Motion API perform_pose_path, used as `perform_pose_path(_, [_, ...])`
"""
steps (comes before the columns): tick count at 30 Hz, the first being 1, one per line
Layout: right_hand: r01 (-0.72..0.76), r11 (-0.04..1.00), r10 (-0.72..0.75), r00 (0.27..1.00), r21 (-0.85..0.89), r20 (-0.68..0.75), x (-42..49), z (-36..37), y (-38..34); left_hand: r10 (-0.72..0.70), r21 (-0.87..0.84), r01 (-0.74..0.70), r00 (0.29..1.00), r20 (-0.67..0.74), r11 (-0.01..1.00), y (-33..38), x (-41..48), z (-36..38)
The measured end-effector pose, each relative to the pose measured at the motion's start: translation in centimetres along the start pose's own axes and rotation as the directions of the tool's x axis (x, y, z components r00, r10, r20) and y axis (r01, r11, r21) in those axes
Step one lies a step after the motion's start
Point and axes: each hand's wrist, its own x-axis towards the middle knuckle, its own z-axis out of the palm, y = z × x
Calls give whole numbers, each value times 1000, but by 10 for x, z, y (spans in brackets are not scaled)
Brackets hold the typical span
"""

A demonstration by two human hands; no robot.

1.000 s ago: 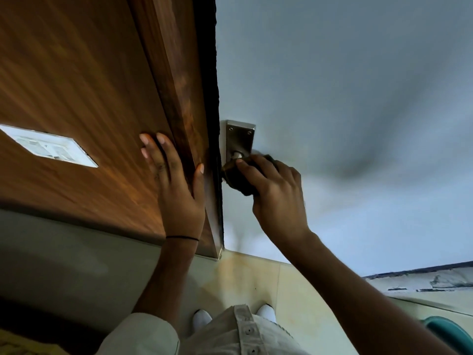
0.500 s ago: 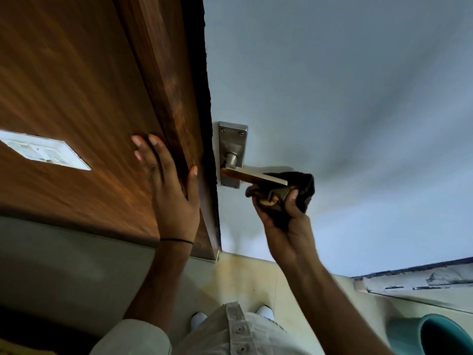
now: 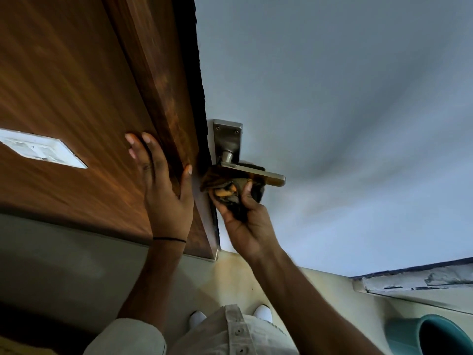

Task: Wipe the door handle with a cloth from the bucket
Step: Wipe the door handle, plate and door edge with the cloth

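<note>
A metal lever door handle [image 3: 258, 175] on a backplate [image 3: 227, 139] sticks out from the pale grey door face. My right hand [image 3: 245, 221] grips a dark cloth with orange patches [image 3: 225, 192] and presses it against the underside of the lever, near the pivot end. The lever's free end shows bare to the right. My left hand [image 3: 163, 185] lies flat with fingers spread on the brown wooden door edge [image 3: 163, 98], thumb wrapped round its corner. A teal bucket [image 3: 432, 336] stands at the lower right on the floor.
A white switch plate [image 3: 43, 151] sits on the wooden panel to the left. Beige floor tiles lie below, with my white shoes [image 3: 263, 312] near the door's bottom. A worn painted ledge [image 3: 414, 280] runs along the right.
My right hand has slid the cloth from the lever's free end back toward the backplate, under the lever. A second ago it covered the pivot from above. The left hand stays put.
</note>
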Motion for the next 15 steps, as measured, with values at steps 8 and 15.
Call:
perform_pose_path(8, [-6, 1000, 6, 1000, 0, 16, 2, -8, -9, 13, -7, -13, 1000, 1, 1000, -3, 1, 0])
perform_pose_path(15, [-42, 992, 39, 999, -118, -28, 5, -15, -16, 14, 1, -14, 1000, 13, 1000, -3, 1, -1])
